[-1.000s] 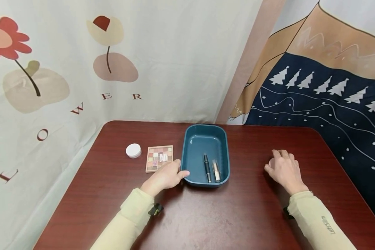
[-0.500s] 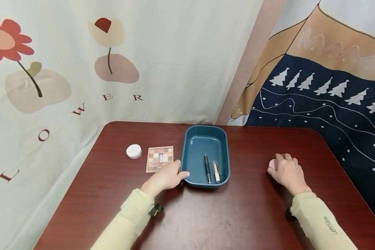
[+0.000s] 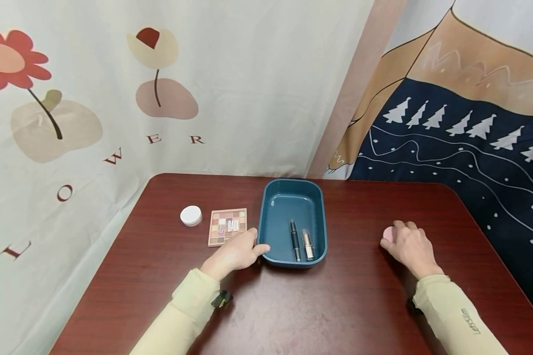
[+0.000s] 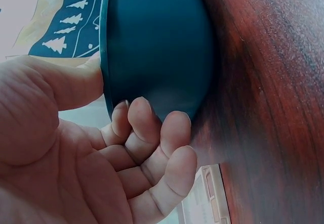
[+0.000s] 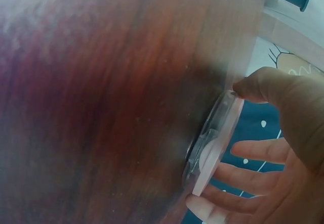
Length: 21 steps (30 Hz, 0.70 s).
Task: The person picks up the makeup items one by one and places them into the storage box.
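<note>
My left hand grips the near left corner of a blue plastic bin. In the left wrist view, the thumb lies on the rim and the curled fingers rest against the bin's outer wall. Inside the bin lie a dark cosmetic pencil and a gold and clear lipstick tube. Over on the right, my right hand holds a round pink compact by its edges at the tabletop. The right wrist view shows clear plastic on the compact's underside; whether it touches the table I cannot tell.
An eyeshadow palette lies just left of the bin, close to my left hand. Farther left stands a small white round jar. Printed curtains hang along the back edge of the reddish-brown table.
My right hand has shifted slightly right and toward me, and more of the pink compact shows beside its fingers. The left hand and the bin stay in place.
</note>
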Motion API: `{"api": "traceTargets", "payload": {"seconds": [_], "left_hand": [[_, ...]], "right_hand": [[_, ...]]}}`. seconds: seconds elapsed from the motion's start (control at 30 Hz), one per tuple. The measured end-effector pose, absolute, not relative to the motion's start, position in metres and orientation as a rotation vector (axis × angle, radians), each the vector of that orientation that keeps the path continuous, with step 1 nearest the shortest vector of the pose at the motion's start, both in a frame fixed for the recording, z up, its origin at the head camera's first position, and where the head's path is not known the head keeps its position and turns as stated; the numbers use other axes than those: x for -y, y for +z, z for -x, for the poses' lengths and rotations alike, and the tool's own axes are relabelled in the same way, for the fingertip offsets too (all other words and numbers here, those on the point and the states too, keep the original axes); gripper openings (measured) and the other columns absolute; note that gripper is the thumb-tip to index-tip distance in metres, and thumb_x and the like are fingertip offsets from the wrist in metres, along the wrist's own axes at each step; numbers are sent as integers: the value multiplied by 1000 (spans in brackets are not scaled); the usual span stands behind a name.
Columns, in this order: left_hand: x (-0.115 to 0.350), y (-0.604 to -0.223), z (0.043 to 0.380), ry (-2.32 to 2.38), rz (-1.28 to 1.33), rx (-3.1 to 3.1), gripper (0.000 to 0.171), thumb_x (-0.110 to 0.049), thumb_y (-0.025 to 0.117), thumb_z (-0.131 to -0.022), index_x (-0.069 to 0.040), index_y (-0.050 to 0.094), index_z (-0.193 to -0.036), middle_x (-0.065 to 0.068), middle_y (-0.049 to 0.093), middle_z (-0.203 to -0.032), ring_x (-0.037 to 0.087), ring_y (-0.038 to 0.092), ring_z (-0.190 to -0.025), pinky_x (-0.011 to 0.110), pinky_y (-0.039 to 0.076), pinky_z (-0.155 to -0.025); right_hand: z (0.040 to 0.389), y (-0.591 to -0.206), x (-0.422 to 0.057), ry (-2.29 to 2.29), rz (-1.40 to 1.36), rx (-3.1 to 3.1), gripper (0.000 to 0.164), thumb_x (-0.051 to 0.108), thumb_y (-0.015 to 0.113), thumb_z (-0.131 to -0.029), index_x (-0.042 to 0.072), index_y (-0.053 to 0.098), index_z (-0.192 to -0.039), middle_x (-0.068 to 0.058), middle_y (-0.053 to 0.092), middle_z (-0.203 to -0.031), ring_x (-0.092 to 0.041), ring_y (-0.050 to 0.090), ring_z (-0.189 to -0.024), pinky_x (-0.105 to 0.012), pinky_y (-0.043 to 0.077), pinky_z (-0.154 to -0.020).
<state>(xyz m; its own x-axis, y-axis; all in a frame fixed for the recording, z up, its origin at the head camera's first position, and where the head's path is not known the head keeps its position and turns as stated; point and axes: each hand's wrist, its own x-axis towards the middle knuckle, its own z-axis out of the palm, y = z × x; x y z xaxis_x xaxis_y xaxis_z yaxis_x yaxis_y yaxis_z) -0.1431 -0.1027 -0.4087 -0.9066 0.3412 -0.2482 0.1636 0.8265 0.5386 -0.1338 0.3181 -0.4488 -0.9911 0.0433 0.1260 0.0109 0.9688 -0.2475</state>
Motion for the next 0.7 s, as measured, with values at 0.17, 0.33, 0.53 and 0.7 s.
{"api": "traceTargets", "payload": {"seconds": [0.17, 0.33, 0.53, 0.7], "left_hand": [[103, -409, 143, 737, -379, -2675, 37, -31, 67, -102, 3, 59, -112, 8, 54, -81, 23, 56, -79, 42, 50, -77], [104, -410, 143, 738, -382, -2677, 34, -31, 67, -101, 1, 58, -107, 8, 54, -80, 23, 55, -78, 42, 49, -75], [104, -410, 142, 752, -386, -2678, 31, -31, 68, -101, -2, 57, -99, 8, 53, -78, 23, 54, -74, 40, 47, -71], [103, -410, 143, 751, -384, -2681, 30, -31, 68, -101, -4, 56, -97, 8, 53, -77, 22, 54, -73, 40, 47, -71]], "right_hand": [[133, -449, -317, 395, 69, 2978, 57, 25, 75, -82, -14, 57, -121, -37, 56, -101, -55, 56, -84, -65, 51, -70], [132, -450, -313, 408, 71, 2956, 56, 26, 75, -82, -12, 58, -120, -35, 57, -100, -53, 56, -84, -64, 51, -71], [131, -447, -307, 424, 40, 2918, 55, 24, 75, -82, -12, 59, -121, -36, 59, -104, -53, 57, -86, -65, 51, -72], [131, -443, -299, 438, -1, 2880, 54, 23, 74, -82, -12, 60, -121, -35, 60, -106, -52, 58, -86, -64, 52, -72]]}}
